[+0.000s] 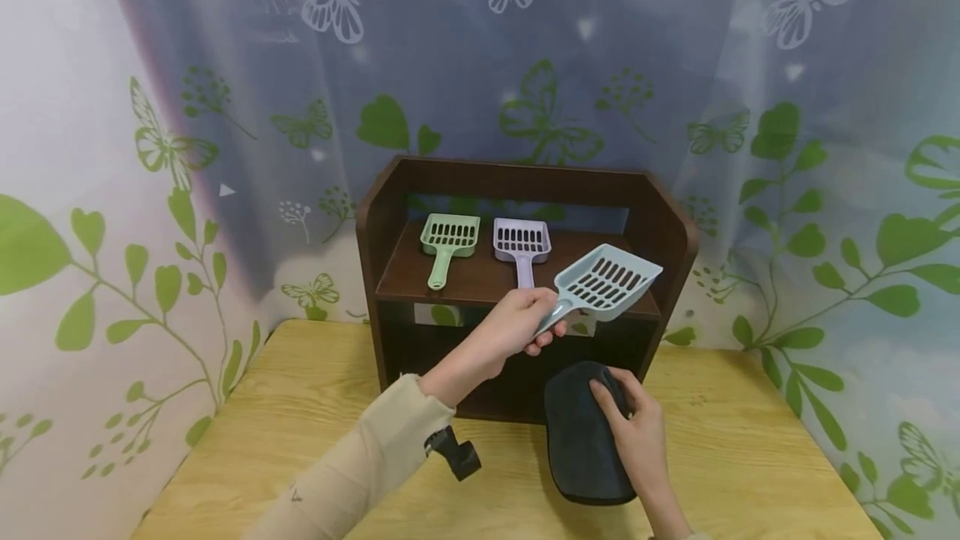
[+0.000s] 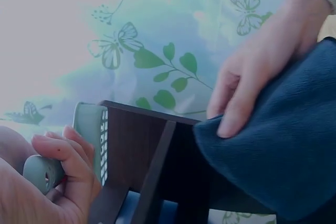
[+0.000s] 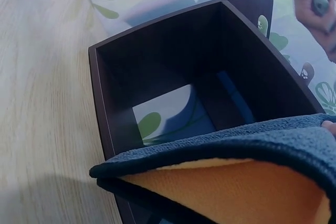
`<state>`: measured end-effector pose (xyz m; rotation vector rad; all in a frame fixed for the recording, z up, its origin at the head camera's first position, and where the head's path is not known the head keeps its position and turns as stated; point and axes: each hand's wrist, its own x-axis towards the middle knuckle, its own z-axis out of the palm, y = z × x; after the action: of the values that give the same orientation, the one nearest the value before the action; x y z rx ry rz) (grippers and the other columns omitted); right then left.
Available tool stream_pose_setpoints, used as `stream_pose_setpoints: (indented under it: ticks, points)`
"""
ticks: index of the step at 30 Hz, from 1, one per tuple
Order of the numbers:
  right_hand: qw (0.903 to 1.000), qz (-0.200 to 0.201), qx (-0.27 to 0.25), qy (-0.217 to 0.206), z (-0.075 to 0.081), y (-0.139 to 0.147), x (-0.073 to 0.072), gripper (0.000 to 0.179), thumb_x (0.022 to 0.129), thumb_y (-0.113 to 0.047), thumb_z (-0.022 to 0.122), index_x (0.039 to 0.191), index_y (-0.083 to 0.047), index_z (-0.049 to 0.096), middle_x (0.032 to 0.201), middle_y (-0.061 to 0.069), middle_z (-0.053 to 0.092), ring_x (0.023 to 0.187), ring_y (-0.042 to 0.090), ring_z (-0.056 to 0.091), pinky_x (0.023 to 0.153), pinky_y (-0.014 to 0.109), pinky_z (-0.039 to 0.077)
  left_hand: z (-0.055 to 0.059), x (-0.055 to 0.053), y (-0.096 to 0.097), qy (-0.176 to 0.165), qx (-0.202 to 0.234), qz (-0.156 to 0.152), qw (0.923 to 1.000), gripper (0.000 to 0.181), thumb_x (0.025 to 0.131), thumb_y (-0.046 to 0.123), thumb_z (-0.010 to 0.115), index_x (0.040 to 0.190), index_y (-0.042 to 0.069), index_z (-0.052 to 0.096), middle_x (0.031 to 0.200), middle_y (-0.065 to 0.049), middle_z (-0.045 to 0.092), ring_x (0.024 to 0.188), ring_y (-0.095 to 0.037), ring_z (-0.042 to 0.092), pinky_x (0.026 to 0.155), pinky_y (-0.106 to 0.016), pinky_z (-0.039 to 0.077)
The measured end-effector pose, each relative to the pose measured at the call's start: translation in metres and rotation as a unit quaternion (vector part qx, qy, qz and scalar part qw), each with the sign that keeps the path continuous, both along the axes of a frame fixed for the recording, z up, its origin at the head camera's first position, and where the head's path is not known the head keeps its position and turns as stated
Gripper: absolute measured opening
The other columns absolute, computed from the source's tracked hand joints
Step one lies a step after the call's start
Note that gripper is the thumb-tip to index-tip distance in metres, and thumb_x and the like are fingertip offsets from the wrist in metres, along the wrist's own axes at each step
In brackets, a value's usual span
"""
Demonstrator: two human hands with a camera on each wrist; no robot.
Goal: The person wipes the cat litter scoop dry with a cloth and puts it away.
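Observation:
In the head view my left hand [image 1: 513,327] grips the handle of a light blue litter scoop [image 1: 607,283], its slotted pan tilted up at the front right of the shelf. Fingers wrap round the handle, as the left wrist view shows with the scoop pan [image 2: 88,128] beyond them. My right hand [image 1: 637,432] pinches a folded dark blue cloth [image 1: 587,432] near its upper edge, thumb on top, before the lower shelf opening. An orange inner side of the cloth [image 3: 236,184] shows in the right wrist view.
A dark brown two-tier shelf [image 1: 525,175] stands on the wooden table [image 1: 322,382]. On its upper tier lie a green litter scoop [image 1: 442,261] and a purple litter scoop [image 1: 522,257]. Behind hangs a curtain [image 1: 442,48] with leaves and butterflies. A black device [image 1: 456,452] is at the left sleeve.

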<state>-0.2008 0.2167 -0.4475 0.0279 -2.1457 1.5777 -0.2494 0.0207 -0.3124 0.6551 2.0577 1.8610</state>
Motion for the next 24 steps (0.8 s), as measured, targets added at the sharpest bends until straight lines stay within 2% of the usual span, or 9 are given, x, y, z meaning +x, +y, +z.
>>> stream_pose_setpoints:
  ticks: [4, 6, 9, 12, 15, 19, 22, 24]
  points:
    - [0.9999, 0.001, 0.013, -0.002, 0.013, -0.006, 0.011, 0.018, 0.097, -0.011, 0.070, 0.114, -0.002, 0.071, 0.100, 0.012, 0.074, 0.078, 0.002, 0.068, 0.068, 0.017, 0.054, 0.013, -0.012, 0.013, -0.005, -0.006, 0.015, 0.9999, 0.040, 0.113, 0.023, 0.033, 0.123, -0.005, 0.061, 0.087, -0.008, 0.061, 0.061, -0.011, 0.048, 0.054, -0.020, 0.042]
    - [0.9999, 0.000, 0.014, -0.005, 0.013, -0.006, 0.012, 0.018, 0.097, -0.010, 0.069, 0.114, -0.002, 0.071, 0.099, 0.012, 0.074, 0.077, 0.002, 0.067, 0.067, 0.017, 0.054, 0.019, -0.018, 0.020, -0.014, -0.008, 0.026, 0.9995, 0.040, 0.113, 0.022, 0.032, 0.125, -0.006, 0.059, 0.091, -0.012, 0.063, 0.063, -0.012, 0.051, 0.055, -0.019, 0.045]
    - [0.9999, -0.001, 0.011, -0.008, 0.005, -0.002, 0.008, 0.018, 0.097, -0.013, 0.070, 0.114, -0.006, 0.071, 0.099, 0.009, 0.074, 0.077, 0.003, 0.068, 0.067, 0.019, 0.055, 0.028, -0.028, 0.032, -0.037, -0.005, 0.035, 0.9987, 0.041, 0.113, 0.020, 0.031, 0.130, -0.007, 0.056, 0.102, -0.020, 0.067, 0.067, -0.014, 0.055, 0.058, -0.020, 0.049]
    - [0.9999, -0.002, 0.009, -0.006, -0.005, 0.003, 0.003, 0.018, 0.096, -0.015, 0.072, 0.113, -0.009, 0.072, 0.101, 0.008, 0.074, 0.078, 0.003, 0.069, 0.068, 0.020, 0.056, 0.034, -0.040, 0.046, -0.077, 0.002, 0.036, 0.9964, 0.039, 0.112, 0.016, 0.032, 0.131, -0.008, 0.056, 0.115, -0.026, 0.067, 0.069, -0.014, 0.059, 0.066, -0.024, 0.054]
    - [1.0000, 0.001, 0.007, 0.001, -0.010, 0.008, 0.002, 0.019, 0.096, -0.017, 0.072, 0.113, -0.010, 0.073, 0.102, 0.008, 0.074, 0.080, 0.003, 0.069, 0.068, 0.021, 0.057, 0.036, -0.051, 0.060, -0.118, 0.015, 0.036, 0.9923, 0.037, 0.110, 0.010, 0.033, 0.130, -0.011, 0.057, 0.126, -0.030, 0.063, 0.069, -0.013, 0.061, 0.081, -0.031, 0.058]
    - [1.0000, 0.001, 0.008, 0.002, -0.012, 0.012, 0.003, 0.019, 0.095, -0.017, 0.073, 0.114, -0.011, 0.072, 0.104, 0.008, 0.074, 0.083, 0.003, 0.069, 0.070, 0.020, 0.057, 0.037, -0.061, 0.073, -0.165, 0.051, 0.045, 0.9840, 0.036, 0.104, -0.004, 0.032, 0.132, -0.014, 0.054, 0.131, -0.034, 0.059, 0.068, -0.014, 0.060, 0.100, -0.041, 0.053]
    - [1.0000, -0.002, 0.009, 0.002, -0.012, 0.013, 0.004, 0.019, 0.095, -0.017, 0.073, 0.114, -0.011, 0.072, 0.104, 0.008, 0.074, 0.083, 0.002, 0.069, 0.070, 0.020, 0.057, 0.036, -0.067, 0.081, -0.189, 0.077, 0.053, 0.9776, 0.042, 0.101, -0.010, 0.030, 0.138, -0.012, 0.049, 0.126, -0.035, 0.060, 0.071, -0.017, 0.059, 0.105, -0.045, 0.049]
    - [1.0000, -0.002, 0.008, 0.003, -0.011, 0.015, 0.005, 0.019, 0.095, -0.016, 0.073, 0.114, -0.011, 0.072, 0.105, 0.008, 0.074, 0.084, 0.002, 0.069, 0.070, 0.020, 0.057, 0.035, -0.071, 0.085, -0.194, 0.080, 0.061, 0.9759, 0.043, 0.101, -0.011, 0.031, 0.141, -0.010, 0.047, 0.120, -0.032, 0.063, 0.074, -0.019, 0.061, 0.104, -0.045, 0.049]
